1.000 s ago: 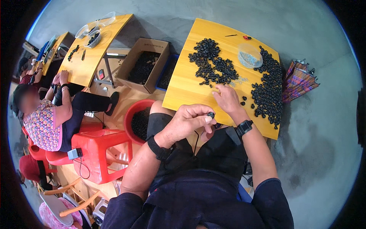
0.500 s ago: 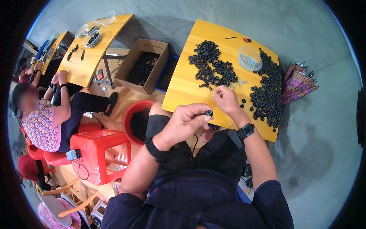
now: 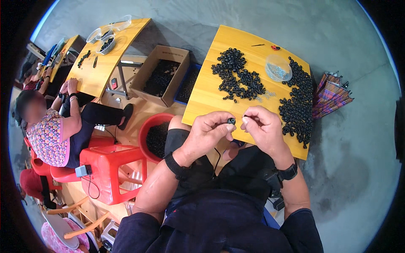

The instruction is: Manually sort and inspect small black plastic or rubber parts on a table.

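Between the thumb and index finger of my left hand (image 3: pixel 204 134) sits a small black cylindrical piece (image 3: pixel 231 121), its open round end facing up. Close beside it, my right hand (image 3: pixel 268 130) is closed in a pinch. Something tiny and dark may show at its fingertips, too small to name. A small gap separates the two hands over the table's near edge. Beyond them on the yellow table (image 3: pixel 202 90) lies a heap of black pieces (image 3: pixel 238 80). A second spread of black pieces (image 3: pixel 297 105) runs along the right side. Tiny silvery parts (image 3: pixel 266 96) lie between the two.
A clear round tub (image 3: pixel 278 71) holds silvery parts. Behind it lie a red-and-black item (image 3: pixel 275 47) and a thin dark tool (image 3: pixel 257 45). A plaid umbrella (image 3: pixel 333 95), red bucket (image 3: pixel 144 147), cardboard box (image 3: pixel 139 86) and red stool (image 3: pixel 109 158) stand around. A person (image 3: pixel 48 130) sits left.
My right hand has come back from near the silvery parts to beside my left hand, its fingers now pinched. My left hand keeps hold of the black piece. The view has shifted slightly.
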A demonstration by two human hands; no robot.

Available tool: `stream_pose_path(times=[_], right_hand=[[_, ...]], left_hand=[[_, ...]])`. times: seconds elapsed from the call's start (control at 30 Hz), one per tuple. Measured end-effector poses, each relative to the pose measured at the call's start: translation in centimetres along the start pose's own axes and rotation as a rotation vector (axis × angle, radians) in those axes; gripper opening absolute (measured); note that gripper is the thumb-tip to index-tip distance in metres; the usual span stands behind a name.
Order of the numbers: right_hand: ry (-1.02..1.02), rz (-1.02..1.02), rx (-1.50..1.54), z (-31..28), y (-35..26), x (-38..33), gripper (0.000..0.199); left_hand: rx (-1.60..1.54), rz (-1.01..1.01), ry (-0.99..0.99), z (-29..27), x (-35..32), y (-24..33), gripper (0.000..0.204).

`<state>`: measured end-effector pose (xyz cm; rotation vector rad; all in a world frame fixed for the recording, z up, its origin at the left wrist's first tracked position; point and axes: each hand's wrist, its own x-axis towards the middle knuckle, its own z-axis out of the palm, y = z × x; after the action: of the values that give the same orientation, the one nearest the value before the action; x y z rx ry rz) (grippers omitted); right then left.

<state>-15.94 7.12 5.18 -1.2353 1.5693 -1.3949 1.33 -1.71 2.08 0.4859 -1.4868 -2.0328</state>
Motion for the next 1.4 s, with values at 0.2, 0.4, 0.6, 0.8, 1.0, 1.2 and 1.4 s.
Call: stream_pose_path(times=[0.2,0.4,0.6,0.8,1.0,1.2,1.4], right_hand=[[-0.024,-0.234,-0.177,0.3,-2.3,-0.2,0.006],[-0.004,0.037,0.211,0.2,-2.9,-0.8,0.008],[-0.077,-0.051,0.140,0.6,-3.3,-0.9,0.012],[-0.099,-0.043,0.127,0.8,-3.3,-0.9,0.011],[-0.107,-0.023,0.088,1.2,-3.3,-1.1,0.011],[-0.128,-0.052,0.034,1.1,-2.8,-1.0,0.012],[-0.178,-0.172,-0.102,1.1,-2.8,-0.7,0.011]], left_hand=[[0.094,0.007,0.001,-0.3,-0.3,1.2,0.020],[0.114,-0.008,0.007,0.1,-0.7,2.4,0.019],[0.131,-0.027,-0.006,0.2,-0.8,2.6,0.019],[0.136,-0.066,-0.005,0.3,-1.0,3.1,0.018],[0.144,-0.060,-0.007,0.1,-1.1,2.6,0.018],[0.135,-0.092,-0.007,0.3,-1.1,2.7,0.018],[0.144,-0.094,-0.014,0.0,-1.1,2.6,0.017]])
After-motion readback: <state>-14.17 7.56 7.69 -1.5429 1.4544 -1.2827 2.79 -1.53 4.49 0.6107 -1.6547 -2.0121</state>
